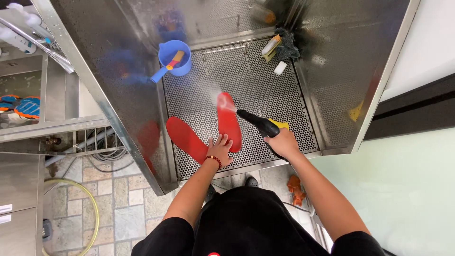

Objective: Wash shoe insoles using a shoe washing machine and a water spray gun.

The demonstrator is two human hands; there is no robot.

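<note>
Two red shoe insoles lie on the perforated steel floor [265, 85] of a metal wash cabinet. My left hand [219, 147] presses flat on the near end of the right insole [229, 118], fingers spread. The left insole [186, 137] lies beside it, angled. My right hand [283, 142] grips a black spray gun [258, 124] with a yellow part, its nozzle aimed at the far end of the right insole, where a fine mist shows.
A blue jug [174, 58] with a brush in it stands at the back left of the cabinet. Brushes and a dark cloth [279, 47] lie in the back right corner. A steel sink with sneakers [21, 105] is at the left. A yellow hose [92, 208] lies on the tiled floor.
</note>
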